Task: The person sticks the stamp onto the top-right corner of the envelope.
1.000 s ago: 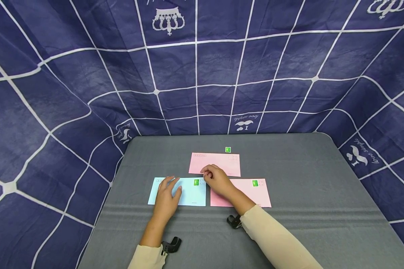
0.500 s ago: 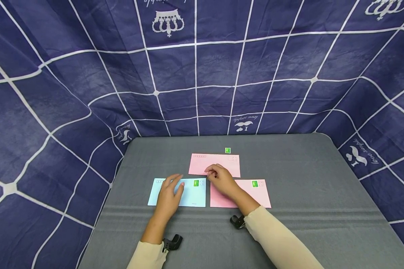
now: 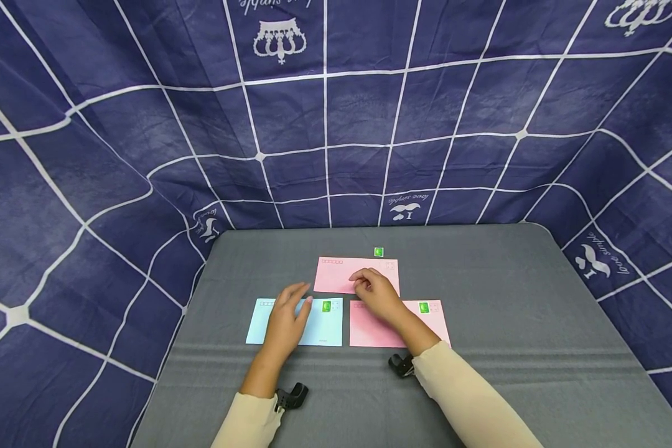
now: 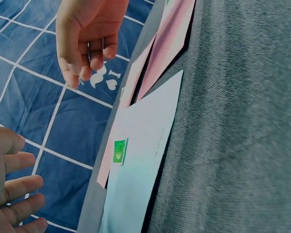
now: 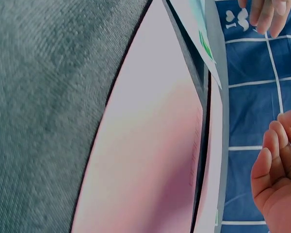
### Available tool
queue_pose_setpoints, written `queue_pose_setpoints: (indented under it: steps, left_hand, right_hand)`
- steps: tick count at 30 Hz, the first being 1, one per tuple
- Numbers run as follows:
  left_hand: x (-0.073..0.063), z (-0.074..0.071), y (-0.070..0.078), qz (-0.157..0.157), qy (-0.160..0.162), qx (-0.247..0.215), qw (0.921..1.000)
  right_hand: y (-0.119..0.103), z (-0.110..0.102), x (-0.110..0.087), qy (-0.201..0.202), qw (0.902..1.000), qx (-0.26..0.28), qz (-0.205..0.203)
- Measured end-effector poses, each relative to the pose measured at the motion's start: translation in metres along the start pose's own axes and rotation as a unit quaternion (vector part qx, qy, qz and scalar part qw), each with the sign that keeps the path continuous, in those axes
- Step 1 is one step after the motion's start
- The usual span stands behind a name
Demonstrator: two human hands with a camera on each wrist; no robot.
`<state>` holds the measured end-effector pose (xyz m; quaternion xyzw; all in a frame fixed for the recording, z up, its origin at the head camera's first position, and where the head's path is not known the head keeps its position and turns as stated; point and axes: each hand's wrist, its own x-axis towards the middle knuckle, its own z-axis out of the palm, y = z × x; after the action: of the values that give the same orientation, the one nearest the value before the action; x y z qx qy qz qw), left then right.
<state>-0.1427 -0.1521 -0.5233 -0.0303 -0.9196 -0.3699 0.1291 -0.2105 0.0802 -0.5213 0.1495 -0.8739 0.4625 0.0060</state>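
Navy grid-print cloth hung behind far edge of gray fabric-topped desk and along both its sides. Cream right sleeve and left sleeve in from near side. Flat mid-desk, well in from left and right edges: front pink envelope, blue envelope just left of it, narrow gap between. Rear pink envelope just behind both, nearer far edge. Left hand released, hovering over blue envelope, fingers loose, thumb apart. Right hand hovering over near part of rear pink envelope, fingers softly bent, looks released. Black camera at left wrist, another camera at right. Green stamp near blue envelope's far-right corner; second stamp likewise on front pink envelope. Loose stamp flat on desk, just beyond rear pink envelope's far edge, toward its right corner.
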Motion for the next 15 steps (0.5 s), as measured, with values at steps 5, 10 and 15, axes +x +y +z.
queue_pose_setpoints:
  steps: [5,10,15]
  left_hand:
    - [0.005,0.002,0.002,0.006,-0.007,-0.001,1.0000]
    - [0.009,0.004,0.003,0.014,-0.015,0.003,0.9998]
    - [0.012,0.005,0.005,0.026,-0.010,0.010,0.9996]
  right_hand:
    - [0.003,-0.006,0.000,0.010,0.9999,0.011,0.002]
    - [0.009,-0.013,0.001,0.021,0.9996,0.016,0.005]
    - [0.014,-0.020,0.003,0.017,0.9992,0.036,0.006]
